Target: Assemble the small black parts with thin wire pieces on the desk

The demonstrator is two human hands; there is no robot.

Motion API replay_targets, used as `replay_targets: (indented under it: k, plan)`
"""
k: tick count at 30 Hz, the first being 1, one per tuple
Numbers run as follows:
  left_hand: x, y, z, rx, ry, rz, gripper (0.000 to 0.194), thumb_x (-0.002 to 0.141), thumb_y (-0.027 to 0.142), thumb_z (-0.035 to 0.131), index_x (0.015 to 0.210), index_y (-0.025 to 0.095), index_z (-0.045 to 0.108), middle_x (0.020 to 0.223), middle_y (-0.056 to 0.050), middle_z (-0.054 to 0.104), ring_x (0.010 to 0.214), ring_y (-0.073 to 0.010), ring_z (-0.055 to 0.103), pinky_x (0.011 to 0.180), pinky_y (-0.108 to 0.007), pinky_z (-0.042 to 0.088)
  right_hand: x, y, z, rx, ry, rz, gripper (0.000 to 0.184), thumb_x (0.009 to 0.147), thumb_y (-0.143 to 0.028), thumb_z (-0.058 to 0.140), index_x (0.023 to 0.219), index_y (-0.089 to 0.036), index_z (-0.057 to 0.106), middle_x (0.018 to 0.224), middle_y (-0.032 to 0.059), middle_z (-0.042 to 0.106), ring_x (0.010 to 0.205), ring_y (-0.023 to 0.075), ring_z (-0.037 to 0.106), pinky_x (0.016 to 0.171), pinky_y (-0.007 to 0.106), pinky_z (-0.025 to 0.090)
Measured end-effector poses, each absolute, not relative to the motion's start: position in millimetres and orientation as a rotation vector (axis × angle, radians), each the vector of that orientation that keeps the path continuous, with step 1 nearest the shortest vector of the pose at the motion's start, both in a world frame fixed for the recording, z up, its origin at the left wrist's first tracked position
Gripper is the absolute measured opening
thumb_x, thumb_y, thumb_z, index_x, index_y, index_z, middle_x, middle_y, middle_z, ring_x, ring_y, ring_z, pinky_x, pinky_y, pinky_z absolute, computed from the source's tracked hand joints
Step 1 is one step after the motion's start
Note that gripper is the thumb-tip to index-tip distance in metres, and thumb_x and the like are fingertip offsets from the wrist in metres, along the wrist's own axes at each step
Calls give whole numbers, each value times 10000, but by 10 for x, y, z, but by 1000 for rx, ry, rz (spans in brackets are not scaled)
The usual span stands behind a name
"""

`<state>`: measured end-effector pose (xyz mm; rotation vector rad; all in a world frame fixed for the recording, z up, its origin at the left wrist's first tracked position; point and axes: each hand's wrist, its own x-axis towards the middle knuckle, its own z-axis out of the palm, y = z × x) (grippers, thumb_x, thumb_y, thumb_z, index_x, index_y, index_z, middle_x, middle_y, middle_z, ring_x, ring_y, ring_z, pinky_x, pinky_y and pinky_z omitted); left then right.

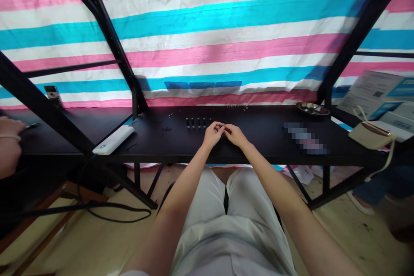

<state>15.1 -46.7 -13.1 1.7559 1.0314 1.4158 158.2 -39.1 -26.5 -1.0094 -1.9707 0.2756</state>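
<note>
Two hands, the left hand [212, 135] and the right hand [235, 135], meet just above the black desk [265, 116], their fingertips [221, 126] pinched together on something too small to make out. Just beyond and to the left stands a row of small black upright pieces [198, 123]. Farther left lies a white power bank [113, 139]; a steel dish [312, 108] sits at the desk's far right, before a striped tarpaulin [194, 30].

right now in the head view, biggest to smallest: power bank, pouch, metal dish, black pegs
1. Pouch and power bank: they look alike, so unranked
2. Metal dish, though it sits farther off
3. Black pegs
</note>
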Motion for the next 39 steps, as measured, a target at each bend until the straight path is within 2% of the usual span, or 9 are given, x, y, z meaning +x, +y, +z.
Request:
replay_targets:
  k: [9, 14, 19, 23, 30, 39]
  plan:
    - [151, -439, -180, 1762, 1056, 1389, 333, 760, 324, 584, 1025, 172, 452, 655, 69, 504, 430, -27, 386, 458, -168, 312, 1594, -387, -228, -1044, -1968, 360, 166, 795, -293, 507, 801, -168, 615, 666, 8, 581, 572, 116, 484, 585, 229, 383]
    - [151, -447, -185, 1804, 1094, 1339, 374, 756, 341, 587, 1057, 180, 433, 706, 59, 543, 440, -26, 405, 482, -172, 339, 1832, -134, -256, -1253, -1832, 279, 189, 758, -344, 565, 728, -164, 615, 625, 2, 583, 556, 114, 482, 584, 228, 373]
    - [141, -424, -215, 1851, 1118, 1297, 310, 770, 292, 559, 1040, 185, 452, 702, 60, 547, 448, -32, 419, 502, -180, 356, 2339, 167, -255, -1630, -1577, 210, 138, 729, -283, 595, 741, -154, 642, 684, 41, 642, 628, 142, 551, 637, 241, 395]
    - [137, -421, -218, 1859, 1137, 1283, 292, 766, 257, 555, 1034, 189, 462, 704, 57, 557, 452, -37, 425, 506, -183, 364, 2573, 298, -237, -1765, -1507, 234, 148, 712, -291, 628, 761, -156, 661, 738, 56, 669, 691, 156, 591, 671, 240, 417]
    - [142, -437, -200, 1883, 1172, 1239, 254, 763, 238, 562, 1005, 186, 506, 701, 46, 576, 463, -42, 442, 521, -187, 388, 2471, 362, -213, -1854, -1543, 354, 154, 729, -318, 627, 779, -181, 678, 700, 39, 673, 730, 155, 619, 692, 238, 440]
    - [149, -436, -206, 1910, 1148, 1223, 206, 766, 236, 556, 961, 177, 532, 704, 37, 591, 444, -37, 424, 499, -182, 382, 2427, 363, -186, -1971, -1511, 305, 185, 724, -333, 643, 817, -182, 695, 860, 76, 680, 829, 179, 622, 730, 260, 451]
